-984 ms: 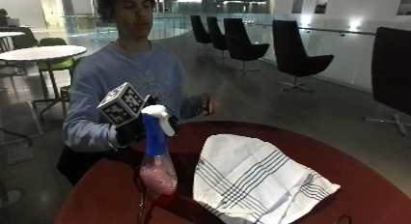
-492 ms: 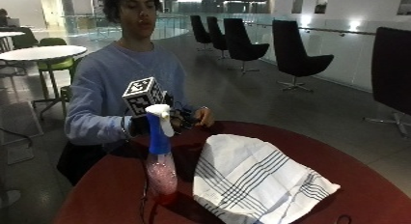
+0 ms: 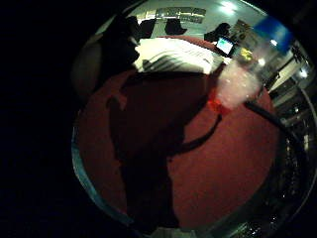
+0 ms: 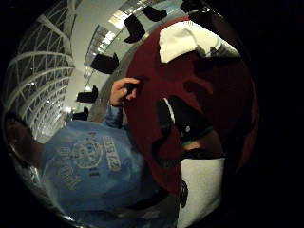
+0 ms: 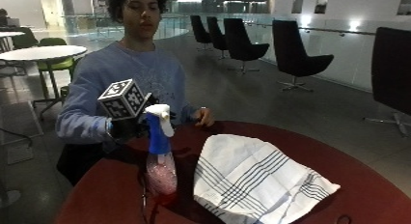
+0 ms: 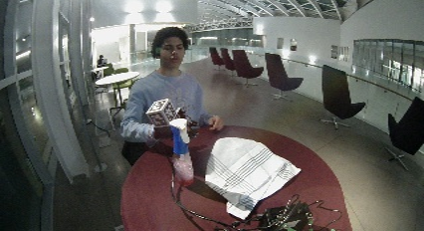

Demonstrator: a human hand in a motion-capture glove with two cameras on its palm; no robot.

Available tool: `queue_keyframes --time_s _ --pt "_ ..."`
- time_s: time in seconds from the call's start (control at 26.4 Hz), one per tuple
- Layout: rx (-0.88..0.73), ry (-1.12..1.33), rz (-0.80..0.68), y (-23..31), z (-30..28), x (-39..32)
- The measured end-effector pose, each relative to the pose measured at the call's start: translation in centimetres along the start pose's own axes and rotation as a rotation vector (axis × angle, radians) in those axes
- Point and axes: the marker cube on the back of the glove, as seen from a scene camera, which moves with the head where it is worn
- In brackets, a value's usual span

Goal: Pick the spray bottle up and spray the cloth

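Round red table (image 5: pixel 385 185). Spray bottle (image 5: pixel 160 161) stands upright near the edge closest to the person, white trigger head, blue neck, pinkish body. Striped white cloth (image 5: pixel 257 180) lies just beside it, toward the table's middle. Gloved right hand (image 5: pixel 128 127) hangs behind the bottle's head; contact unclear, fingers hidden, cannot tell grip. Bare left hand (image 5: pixel 204 117) rests on the far edge.

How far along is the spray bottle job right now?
Nothing is finished yet. The spray bottle stands upright on the red table, beside the striped cloth, which lies spread out. The gloved right hand is behind the bottle's top, and I can't tell whether it touches it. The bare hand rests on the table's far edge. Gripping, lifting and spraying the cloth are all left.
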Motion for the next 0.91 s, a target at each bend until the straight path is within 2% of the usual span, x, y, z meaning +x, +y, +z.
queue_keyframes --time_s 0.23,0.45,0.91 --pt "0.094 -0.094 0.120 3.1 -2.6 2.5" --pt "0.188 -0.198 0.208 3.8 -3.9 5.0" --pt "0.254 -0.464 0.411 -0.5 -4.5 10.6"
